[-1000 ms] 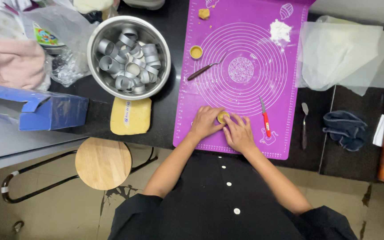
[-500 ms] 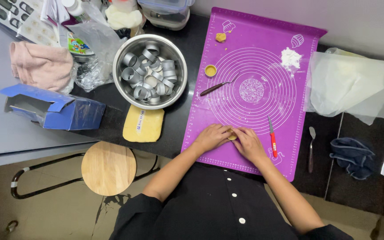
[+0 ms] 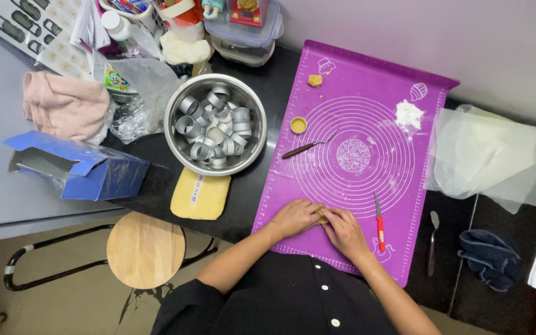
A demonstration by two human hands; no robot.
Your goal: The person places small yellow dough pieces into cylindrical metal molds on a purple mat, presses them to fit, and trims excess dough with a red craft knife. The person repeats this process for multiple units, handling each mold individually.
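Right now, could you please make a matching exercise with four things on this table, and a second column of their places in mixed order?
1. red-handled knife
2. metal rings
3. flour pile
4. wrapped dough block

A. inside the steel bowl
B. upper right of the purple mat
C. beside the right hand
D. off the mat, below the bowl

Pairs: 1-C, 2-A, 3-B, 4-D

bowl left of mat | dough on mat, between hands | knife right

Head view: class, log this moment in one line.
left hand on dough piece | right hand on it | purple mat | red knife beside
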